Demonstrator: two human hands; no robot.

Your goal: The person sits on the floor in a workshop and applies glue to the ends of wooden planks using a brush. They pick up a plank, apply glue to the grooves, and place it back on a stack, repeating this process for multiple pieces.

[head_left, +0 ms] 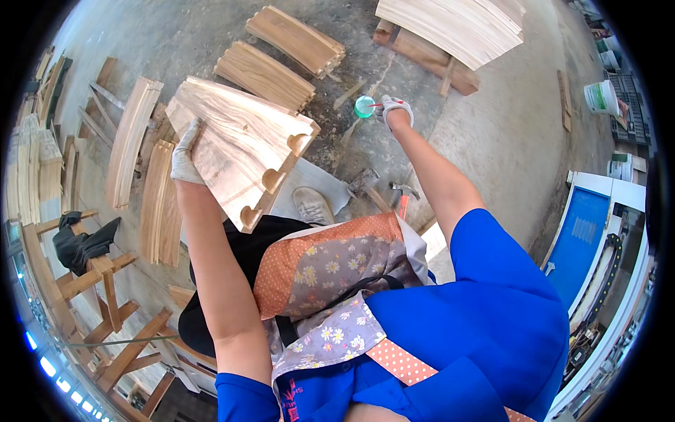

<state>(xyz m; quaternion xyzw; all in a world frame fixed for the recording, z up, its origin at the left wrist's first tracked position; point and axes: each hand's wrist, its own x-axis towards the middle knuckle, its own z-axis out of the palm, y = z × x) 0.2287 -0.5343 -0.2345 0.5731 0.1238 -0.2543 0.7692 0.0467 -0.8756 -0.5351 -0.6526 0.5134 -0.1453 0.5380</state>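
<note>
1. White-gloved left hand [185, 156]: gripping streaked, pale wooden panel [235, 137] with scalloped notches, at ten o'clock; underlying fingers hidden.
2. White-gloved right hand [395, 112], one o'clock: closed on slender red stick [378, 105], its tip indistinct at round green cup [363, 110].

I saw matt, streaky-grained wood in the panel [242, 141], dull cloth on the left glove [185, 158], translucent plastic in the cup [364, 109], creased matt cloth in the apron [327, 260], smooth stained concrete across the floor [510, 126].
</note>
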